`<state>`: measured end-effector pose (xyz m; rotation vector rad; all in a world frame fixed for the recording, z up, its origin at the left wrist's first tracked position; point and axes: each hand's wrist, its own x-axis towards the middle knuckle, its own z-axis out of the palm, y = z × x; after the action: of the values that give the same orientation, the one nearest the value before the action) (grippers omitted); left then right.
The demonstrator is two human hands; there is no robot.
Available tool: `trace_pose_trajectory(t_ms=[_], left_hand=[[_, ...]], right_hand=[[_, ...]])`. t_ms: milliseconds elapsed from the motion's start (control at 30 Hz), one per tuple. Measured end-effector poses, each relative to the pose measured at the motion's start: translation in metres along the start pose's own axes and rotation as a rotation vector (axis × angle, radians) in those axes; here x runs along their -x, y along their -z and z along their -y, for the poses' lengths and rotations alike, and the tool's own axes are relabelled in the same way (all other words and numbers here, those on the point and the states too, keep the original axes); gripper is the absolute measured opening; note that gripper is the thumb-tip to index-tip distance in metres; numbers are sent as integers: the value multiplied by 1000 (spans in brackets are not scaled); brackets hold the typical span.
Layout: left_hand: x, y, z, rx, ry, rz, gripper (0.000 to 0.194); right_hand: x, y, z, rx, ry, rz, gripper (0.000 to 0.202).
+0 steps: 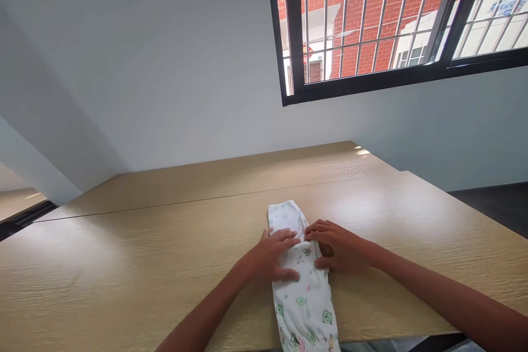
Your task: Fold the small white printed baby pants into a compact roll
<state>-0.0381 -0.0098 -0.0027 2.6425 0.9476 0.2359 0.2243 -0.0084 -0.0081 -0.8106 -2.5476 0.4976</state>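
Observation:
A white garment lies folded lengthwise into a narrow strip on the table, printed with small green and pink cartoon figures. It looks like small pants, with a gathered elastic edge at the near end. My left hand rests on its left side, fingers spread flat over the cloth and thumb apart. At the right edge, my right hand has its fingers bent over the fabric, pinching a fold near the middle. The garment's near end reaches the table's front edge, partly out of frame.
The wood-grain table has a seam running across its far part and ends against a white wall. Above it at the right is a black-framed window with metal bars. Dark floor shows beyond the table's right edge.

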Motion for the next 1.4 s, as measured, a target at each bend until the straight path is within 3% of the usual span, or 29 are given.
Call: trace_pose_trajectory(t_ms=[100, 133, 267, 367, 433, 500, 567, 700, 800, 867, 933, 1000, 1200, 1333, 1400], left_hand=[[0, 0, -12, 70, 2, -73, 29], [1, 1, -15, 154, 16, -86, 23], [0, 9, -23, 824, 101, -134, 34], [-5, 12, -15, 1170, 199, -319, 45], [-8, 11, -4, 1092, 294, -480, 43], [-9, 8, 9, 786, 326, -613, 34], [-8, 7, 18, 446, 269, -657, 26], [-3, 5, 18, 195, 97, -460, 22], [-2, 3, 11, 126, -10, -225, 46], [-4, 1, 8, 85, -32, -114, 66], [-5, 0, 6, 73, -18, -78, 75], [-7, 0, 4, 75, 0, -83, 71], [-5, 0, -10, 125, -14, -66, 23], [-2, 5, -16, 684, 52, 13, 33], [-2, 8, -16, 907, 110, -31, 38]], right_hand=[[0, 7, -2, -83, -6, -5, 19], [0, 10, -3, -167, -10, 17, 14], [0, 16, -4, -827, -58, 155, 32], [-5, 14, -4, -1117, -210, -25, 37], [-9, 12, -9, -1064, -365, -199, 34], [-11, 10, -17, -919, -501, -331, 33], [-11, 10, -26, -727, -550, -419, 31], [-6, 8, -30, -352, -350, -395, 20], [-3, 3, -18, -168, -139, -241, 23], [-2, 0, -8, -48, -52, -144, 39], [-1, -2, -1, 43, -23, -89, 55], [-2, -1, 4, 69, -14, -55, 55], [-2, 6, 13, -36, 59, 60, 16], [-2, 12, 13, -469, -61, 155, 28], [-2, 12, 10, -692, -161, 115, 35]])
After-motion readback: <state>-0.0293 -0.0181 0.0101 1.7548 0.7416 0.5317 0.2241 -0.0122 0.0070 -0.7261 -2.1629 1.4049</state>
